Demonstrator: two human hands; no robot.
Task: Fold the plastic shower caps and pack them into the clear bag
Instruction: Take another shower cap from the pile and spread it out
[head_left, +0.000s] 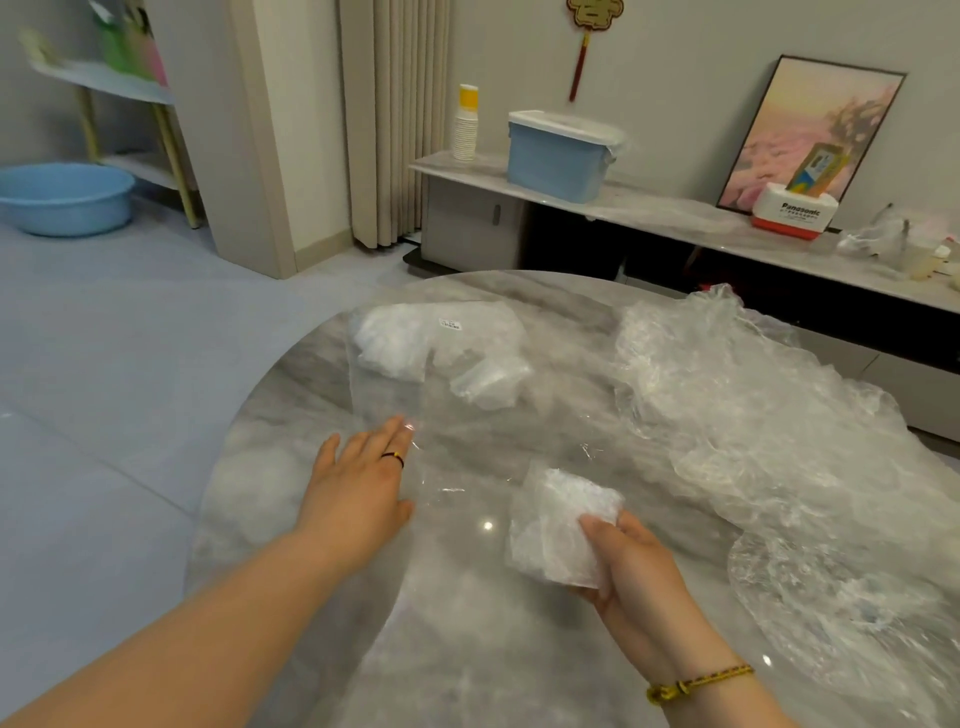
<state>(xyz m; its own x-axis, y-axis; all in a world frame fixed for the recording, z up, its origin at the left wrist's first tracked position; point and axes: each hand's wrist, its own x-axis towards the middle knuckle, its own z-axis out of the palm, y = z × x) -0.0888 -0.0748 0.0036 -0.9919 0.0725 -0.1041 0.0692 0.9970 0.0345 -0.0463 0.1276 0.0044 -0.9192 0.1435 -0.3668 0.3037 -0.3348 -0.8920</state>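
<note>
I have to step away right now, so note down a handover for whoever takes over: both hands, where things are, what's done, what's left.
Left hand: open, fingertips at the near, open end of the clear bag.
Right hand: grips one folded shower cap just above the table, not yet in the bag.
Clear bag: lies flat on the table, with packed caps bunched at its far end.
Unfolded caps: a loose pile along the table's right side.
Done: some caps packed, one more folded.
Left: slip the held cap into the bag, then fold and pack the pile.
</note>
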